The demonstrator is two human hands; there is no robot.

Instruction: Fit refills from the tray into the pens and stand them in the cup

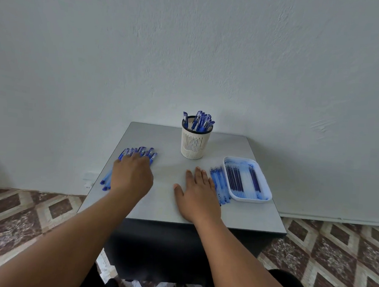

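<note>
A row of several blue pens (139,152) lies at the table's left side. My left hand (131,176) covers the middle of that row, its fingertips down among the pens; whether it grips one is hidden. My right hand (196,193) lies flat on the table with straight fingers, holding nothing. A white tray (267,187) at the right holds several dark blue refills (235,178). More pale blue refills (219,184) lie on the table between my right hand and the tray. A white slotted cup (195,141) at the back holds several blue pens.
The small grey table (163,203) stands against a pale wall. Its front edge is just beyond my wrists. Patterned floor tiles (26,218) surround it. My dark-clad knees show at the bottom of the view.
</note>
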